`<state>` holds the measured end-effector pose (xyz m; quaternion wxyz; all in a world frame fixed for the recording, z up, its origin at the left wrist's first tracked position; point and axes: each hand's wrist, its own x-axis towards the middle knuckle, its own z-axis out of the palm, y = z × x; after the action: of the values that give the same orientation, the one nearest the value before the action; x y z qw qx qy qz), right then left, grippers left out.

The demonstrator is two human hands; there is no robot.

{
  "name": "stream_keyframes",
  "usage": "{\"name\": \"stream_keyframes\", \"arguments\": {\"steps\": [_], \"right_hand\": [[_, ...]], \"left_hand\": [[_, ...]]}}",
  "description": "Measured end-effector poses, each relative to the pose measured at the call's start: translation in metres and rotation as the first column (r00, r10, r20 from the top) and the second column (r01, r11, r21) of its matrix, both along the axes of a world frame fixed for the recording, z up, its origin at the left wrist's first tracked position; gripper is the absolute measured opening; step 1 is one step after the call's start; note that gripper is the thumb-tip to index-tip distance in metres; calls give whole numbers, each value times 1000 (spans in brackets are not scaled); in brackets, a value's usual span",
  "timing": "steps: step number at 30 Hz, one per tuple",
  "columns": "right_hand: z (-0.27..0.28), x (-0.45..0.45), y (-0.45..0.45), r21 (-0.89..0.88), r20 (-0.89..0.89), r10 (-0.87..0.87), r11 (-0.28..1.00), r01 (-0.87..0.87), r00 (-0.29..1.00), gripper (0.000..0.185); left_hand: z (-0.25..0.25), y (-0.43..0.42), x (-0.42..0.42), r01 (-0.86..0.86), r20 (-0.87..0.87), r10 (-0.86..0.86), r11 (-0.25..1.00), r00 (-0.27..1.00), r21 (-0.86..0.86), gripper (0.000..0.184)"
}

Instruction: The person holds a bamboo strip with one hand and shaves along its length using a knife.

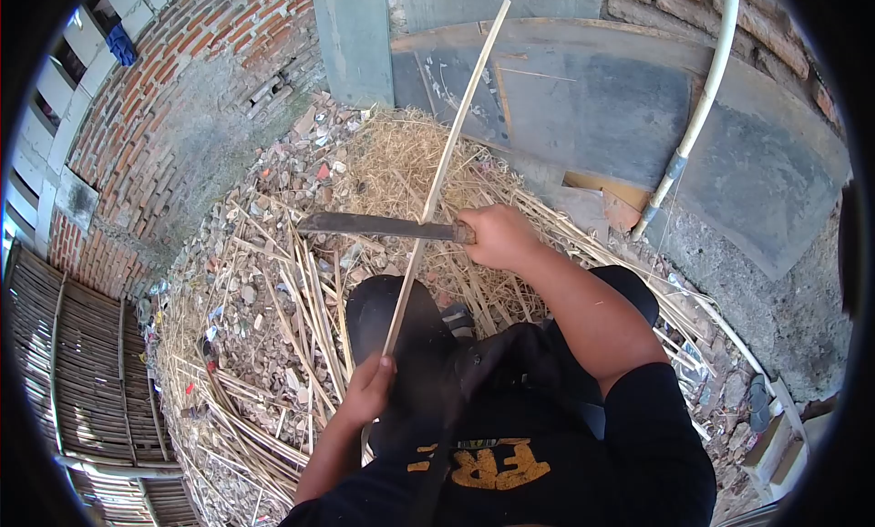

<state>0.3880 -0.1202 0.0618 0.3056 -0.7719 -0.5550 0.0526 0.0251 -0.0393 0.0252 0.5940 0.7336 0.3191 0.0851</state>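
My right hand [499, 238] is closed around the handle of a machete [383, 225], whose dark blade points left across the view. A long, pale bamboo strip [452, 144] runs from near my lap up toward the boards by the wall. The blade crosses the strip around its middle and appears to touch it. Lower down, my left hand [366, 390] grips the strip near its bottom end, with the thumb along it. The strip's lowest part is hidden by that hand and my arm.
Many split bamboo strips [314, 299] lie over rubble around my knees. A heap of thin shavings [401, 158] sits ahead. Grey boards [602, 98] lean on the wall, with a pale pipe [706, 98] slanting before them. A brick wall [173, 98] and slatted bamboo panel [87, 363] stand left.
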Motion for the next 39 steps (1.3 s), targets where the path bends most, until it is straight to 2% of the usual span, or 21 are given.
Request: {"name": "stream_keyframes", "arguments": {"steps": [3, 7, 9, 12, 13, 15, 18, 21, 24, 27, 30, 33, 36, 39], "right_hand": [[2, -7, -2, -26, 205, 114, 994, -111, 972, 27], [5, -21, -4, -58, 371, 231, 972, -226, 900, 19], [0, -18, -1, -30, 449, 254, 962, -270, 857, 19], [-6, 22, 1, 99, 398, -27, 995, -13, 917, 17], [-11, 23, 3, 106, 392, -47, 994, 6, 919, 19], [-11, 21, 7, 122, 388, -79, 992, 34, 918, 22], [-3, 14, 2, 19, 300, -55, 998, 52, 952, 24], [-2, 15, -4, -77, -7, 9, 997, -9, 1000, 24], [0, 9, -7, -18, 59, 4, 1000, -3, 998, 24], [9, -3, -4, -113, 215, 89, 991, -65, 973, 19], [-1, -18, -2, -25, 324, 189, 981, -191, 927, 19], [-3, -24, 0, 31, 452, 203, 970, -242, 869, 16], [-11, 3, 5, 28, 457, 70, 995, -93, 887, 14], [-10, 23, 5, 101, 405, -117, 991, 83, 907, 13]], "left_hand": [[6, -1, 3, -21, -9, 20, 999, 1000, -39, 40], [6, -2, 7, -11, -22, 10, 999, 1000, -51, 38], [5, -1, 5, 27, -39, -26, 999, 999, 24, 38], [5, 2, -4, 50, -68, -39, 987, 997, 155, 40], [5, 4, -4, 58, -75, -43, 977, 996, 203, 42], [7, 4, -1, 22, -83, -9, 988, 996, 150, 41], [5, 5, 0, 12, -74, -3, 994, 997, 109, 40], [2, 0, -3, 19, -53, -15, 997, 998, 72, 40], [2, -4, -3, -8, -32, 8, 1000, 999, 9, 39], [8, -5, 4, -16, -16, 15, 999, 1000, -28, 39], [9, -4, 7, -15, -10, 15, 999, 1000, -31, 38], [11, -3, 8, -5, -18, 5, 1000, 1000, -11, 38], [10, -1, 0, 11, -53, -7, 997, 999, 75, 40], [12, 0, 1, 8, -97, 5, 991, 995, 134, 42]]}}
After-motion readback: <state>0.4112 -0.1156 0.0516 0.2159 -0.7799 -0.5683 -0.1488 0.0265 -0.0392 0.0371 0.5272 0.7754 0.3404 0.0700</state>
